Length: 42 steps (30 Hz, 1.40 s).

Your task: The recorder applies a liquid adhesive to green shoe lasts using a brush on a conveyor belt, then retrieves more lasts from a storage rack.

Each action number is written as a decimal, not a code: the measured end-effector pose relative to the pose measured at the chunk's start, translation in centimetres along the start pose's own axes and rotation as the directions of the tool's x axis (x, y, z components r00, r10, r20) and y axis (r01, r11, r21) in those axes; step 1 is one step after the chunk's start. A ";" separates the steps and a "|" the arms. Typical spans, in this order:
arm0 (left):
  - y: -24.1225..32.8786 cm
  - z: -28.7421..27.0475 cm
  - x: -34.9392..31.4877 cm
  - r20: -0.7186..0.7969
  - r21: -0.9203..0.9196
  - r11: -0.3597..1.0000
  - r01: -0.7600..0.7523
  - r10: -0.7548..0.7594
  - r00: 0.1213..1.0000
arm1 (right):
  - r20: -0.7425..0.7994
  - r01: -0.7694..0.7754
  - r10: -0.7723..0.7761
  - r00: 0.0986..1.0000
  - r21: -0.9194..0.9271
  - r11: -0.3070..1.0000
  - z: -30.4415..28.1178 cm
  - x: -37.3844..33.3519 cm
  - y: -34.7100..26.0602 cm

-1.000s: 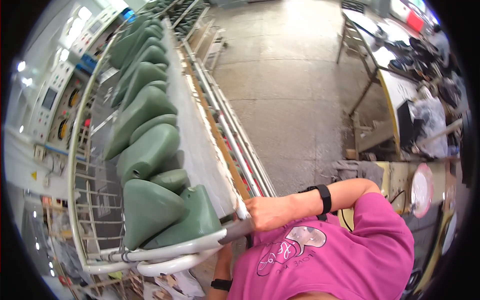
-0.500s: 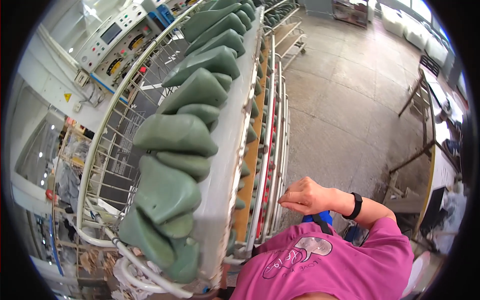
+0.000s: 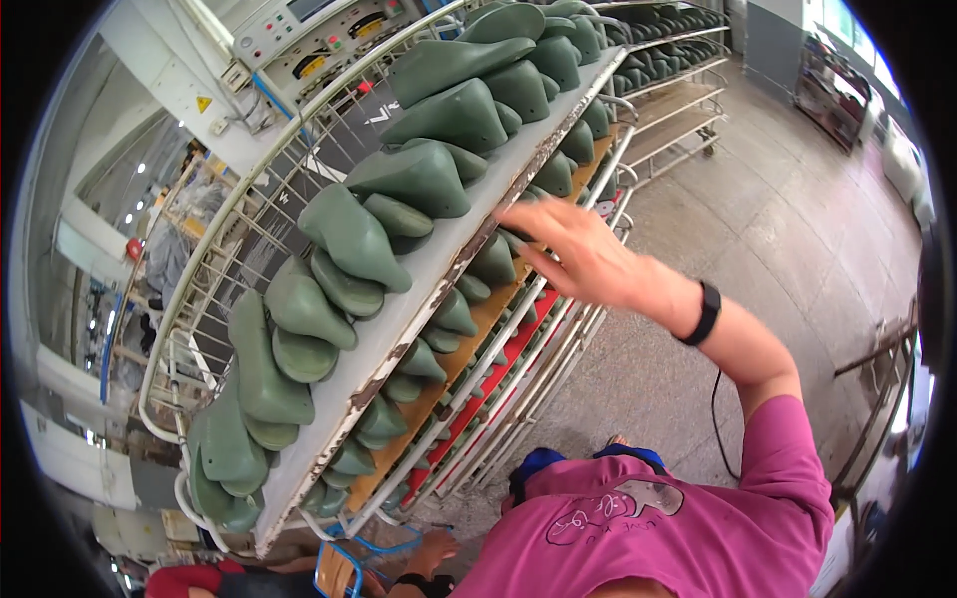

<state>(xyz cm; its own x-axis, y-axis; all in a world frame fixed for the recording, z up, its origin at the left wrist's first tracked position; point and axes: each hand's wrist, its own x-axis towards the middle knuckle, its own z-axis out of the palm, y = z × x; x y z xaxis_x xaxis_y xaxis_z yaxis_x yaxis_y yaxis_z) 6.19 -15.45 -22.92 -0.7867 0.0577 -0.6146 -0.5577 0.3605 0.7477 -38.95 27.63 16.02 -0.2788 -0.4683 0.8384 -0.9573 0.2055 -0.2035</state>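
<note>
My right hand (image 3: 588, 254), with a black band on its wrist, reaches to the painted edge of the rack's top shelf (image 3: 439, 261). Its fingers are stretched out, the thumb apart below them, and the blurred fingertips overlap the edge; whether they touch it I cannot tell. Green shoe lasts (image 3: 424, 177) lie in a row along this shelf. More lasts (image 3: 454, 314) stand on the brown shelf beneath, close under my hand. At the bottom edge, beside my shirt, a shadowed hand (image 3: 436, 551) shows; its fingers are unclear, and I cannot tell if it is my left.
White metal rails (image 3: 234, 224) border the wheeled rack. Behind it stands a machine with a control panel (image 3: 289, 40). Another rack (image 3: 678, 100) is at the far right. A blue-framed seat (image 3: 339, 570) and a person's red-clothed leg (image 3: 184, 580) are low on the left.
My right hand has gone from in front of my body, fingers curled, forward and left to the shelf edge, fingers now extended. The view has shifted, so the rack appears more slanted.
</note>
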 end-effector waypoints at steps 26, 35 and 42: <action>27.2 11.1 18.4 -0.188 -0.772 0.634 -0.038 -0.171 0.967 | 0.690 -0.598 0.456 0.562 -0.043 0.801 0.3 26.0 12.7; 28.7 8.3 19.6 -0.269 -0.756 0.638 -0.143 -0.104 0.958 | 0.717 -0.592 0.443 0.538 -0.053 0.804 0.1 26.4 13.2; 32.3 10.2 19.4 -0.218 -0.733 0.679 -0.038 -0.181 0.959 | 0.802 -0.363 0.244 0.544 -0.037 0.931 -3.1 22.5 12.0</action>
<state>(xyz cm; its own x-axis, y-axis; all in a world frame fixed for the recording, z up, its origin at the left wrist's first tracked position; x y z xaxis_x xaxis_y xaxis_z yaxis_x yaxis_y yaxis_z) -24.40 6.79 -13.20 -0.7111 -0.2128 -0.6701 -0.5427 -0.4399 0.7156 -56.45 22.26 34.04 -0.4476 -0.8943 0.0010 -0.7870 0.3934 -0.4753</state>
